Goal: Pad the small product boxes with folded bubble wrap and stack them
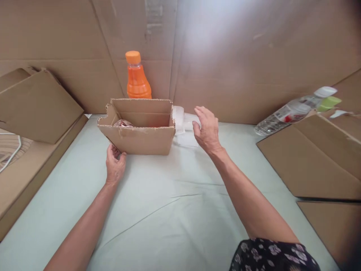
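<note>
In the head view, a small open-topped cardboard box sits on the pale cloth. Inside it lies something reddish in clear wrapping, mostly hidden by the front wall. My left hand grips the box's lower left corner, its fingertips partly out of sight. Beside the box's right wall is a whitish translucent plastic item whose kind I cannot make out. My right hand hovers just right of that item, fingers apart and thumb out, holding nothing. Behind the box stands an orange bottle with an orange cap.
Large cardboard panels form a wall at the back. On the right, clear plastic bottles lean by a bigger cardboard box. On the left are another cardboard box and a white cable. Pale green cloth covers the surface.
</note>
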A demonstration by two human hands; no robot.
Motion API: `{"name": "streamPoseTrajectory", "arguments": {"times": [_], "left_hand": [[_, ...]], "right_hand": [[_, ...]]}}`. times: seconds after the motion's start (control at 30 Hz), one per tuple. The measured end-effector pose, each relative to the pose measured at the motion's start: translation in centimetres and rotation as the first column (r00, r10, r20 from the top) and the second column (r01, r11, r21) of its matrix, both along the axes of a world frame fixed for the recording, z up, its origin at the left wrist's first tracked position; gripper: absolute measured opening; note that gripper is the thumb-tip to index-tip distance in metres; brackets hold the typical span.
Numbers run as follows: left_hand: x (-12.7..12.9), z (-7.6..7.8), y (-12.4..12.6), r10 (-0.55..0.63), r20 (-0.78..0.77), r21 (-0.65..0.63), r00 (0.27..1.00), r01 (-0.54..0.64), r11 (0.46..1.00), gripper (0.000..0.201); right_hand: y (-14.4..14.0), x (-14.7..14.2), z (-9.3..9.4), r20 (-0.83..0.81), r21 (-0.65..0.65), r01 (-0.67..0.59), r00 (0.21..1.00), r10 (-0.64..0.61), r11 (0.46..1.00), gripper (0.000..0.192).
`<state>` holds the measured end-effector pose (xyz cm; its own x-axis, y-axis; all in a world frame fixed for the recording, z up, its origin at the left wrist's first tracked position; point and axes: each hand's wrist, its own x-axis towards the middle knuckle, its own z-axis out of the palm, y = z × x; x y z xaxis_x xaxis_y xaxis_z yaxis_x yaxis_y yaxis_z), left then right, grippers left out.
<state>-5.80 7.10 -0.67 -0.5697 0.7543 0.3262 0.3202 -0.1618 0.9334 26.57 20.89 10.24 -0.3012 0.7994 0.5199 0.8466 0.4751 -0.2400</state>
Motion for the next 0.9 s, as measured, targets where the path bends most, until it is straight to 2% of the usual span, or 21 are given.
{"name": "streamPoseTrajectory", "arguments": {"times": [0.07, 0.13, 0.23, 0.3, 0.33, 0.4, 0.43, 0.5, 0.57, 0.63, 0.7, 0.77, 0.8, 0.83, 0.9], "left_hand": [[0.0, -0.2, 0.0, -0.001, 0.003, -0.002, 1.0, 0.001, 1.0, 0.062], [0.0, -0.2, 0.0, 0.009, 0.004, -0.005, 1.0, -0.009, 1.0, 0.064], [0.1, 0.0, 0.0, 0.032, -0.005, -0.004, 0.999, -0.032, 0.999, 0.064], [0.1, 0.1, 0.1, 0.049, -0.01, -0.006, 0.999, -0.049, 0.999, 0.065], [0.1, 0.1, 0.1, 0.058, -0.01, -0.009, 0.998, -0.058, 0.998, 0.066], [0.1, 0.4, 0.3, 0.071, -0.008, -0.017, 0.997, -0.071, 0.997, 0.069], [0.2, 0.6, 0.3, 0.077, -0.007, -0.021, 0.997, -0.077, 0.997, 0.07], [0.4, 1.4, 0.0, 0.098, -0.011, -0.025, 0.995, -0.099, 0.995, 0.072], [1.0, 2.6, -1.1, 0.129, -0.029, -0.013, 0.991, -0.13, 0.991, 0.074], [2.0, 4.1, -3.3, 0.149, -0.097, 0.031, 0.984, -0.147, 0.989, 0.076], [3.6, 5.4, -6.7, 0.105, -0.166, 0.074, 0.981, -0.094, 0.993, 0.076], [5.7, 6.4, -10.6, -0.059, -0.113, 0.067, 0.992, 0.067, 0.996, 0.073], [7.0, 6.8, -12.6, -0.181, -0.011, 0.051, 0.983, 0.181, 0.982, 0.073], [8.4, 7.0, -14.4, -0.304, 0.127, 0.04, 0.944, 0.301, 0.953, 0.077], [11.0, 7.3, -17.4, -0.462, 0.407, 0.038, 0.788, 0.491, 0.87, 0.086]], "right_hand": [[-0.8, 0.1, 0.3, 0.066, -0.028, -0.053, 0.996, 0.055, 0.998, 0.045], [-0.9, -1.0, 0.2, 0.134, -0.165, -0.108, 0.982, 0.131, 0.98, 0.039], [0.0, -3.2, 0.3, 0.123, -0.307, -0.095, 0.983, 0.138, 0.947, 0.045], [0.4, -3.5, 1.1, 0.086, -0.292, -0.041, 0.994, 0.069, 0.955, 0.052], [0.2, -3.0, 1.8, 0.033, -0.243, -0.022, 0.999, 0.031, 0.97, 0.053], [-1.1, -1.2, 3.7, -0.192, -0.088, -0.018, 0.981, 0.001, 0.996, 0.048], [-2.3, 0.0, 4.9, -0.345, 0.002, -0.026, 0.938, 0.025, 1.0, 0.043], [-5.4, 2.1, 7.3, -0.618, 0.127, -0.062, 0.776, 0.128, 0.99, 0.033], [-8.9, 3.6, 9.2, -0.782, 0.111, -0.139, 0.599, 0.172, 0.984, 0.028], [-12.3, 4.1, 10.1, -0.892, -0.006, -0.257, 0.439, 0.112, 0.966, 0.031], [-15.2, 3.8, 9.7, -0.949, -0.159, -0.385, 0.313, -0.033, 0.909, 0.035], [-17.9, 2.7, 8.0, -0.949, -0.302, -0.502, 0.237, -0.207, 0.811, 0.04], [-19.3, 1.9, 6.7, -0.933, -0.361, -0.549, 0.214, -0.291, 0.754, 0.041], [-20.7, 1.0, 5.2, -0.908, -0.411, -0.588, 0.198, -0.368, 0.697, 0.041], [-23.9, -1.0, 1.9, -0.85, -0.478, -0.645, 0.169, -0.499, 0.595, 0.041]]}}
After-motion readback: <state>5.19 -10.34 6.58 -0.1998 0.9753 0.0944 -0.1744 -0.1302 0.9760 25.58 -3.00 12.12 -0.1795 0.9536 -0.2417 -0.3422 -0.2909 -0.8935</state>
